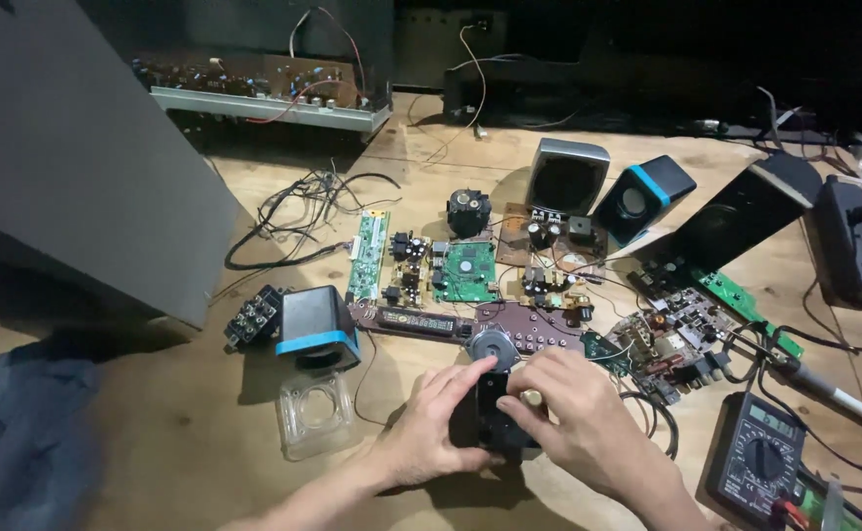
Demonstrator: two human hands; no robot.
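Observation:
My left hand (429, 425) and my right hand (571, 421) both grip a small black boxy part (495, 413) low in the middle of the wooden table (175, 423). The left fingers wrap its left side and top; the right fingers pinch its right edge. Just beyond the hands lies a brown circuit board with a round grey knob (493, 346). Most of the black part is hidden by my fingers.
Green and brown circuit boards (465, 270) crowd the table's middle. A black-and-blue small speaker (315, 326) and a clear plastic square (313, 411) sit left. Speakers (637, 202) stand behind. A multimeter (755, 462) and soldering iron (834, 388) lie right. A large grey panel (77, 157) leans at left.

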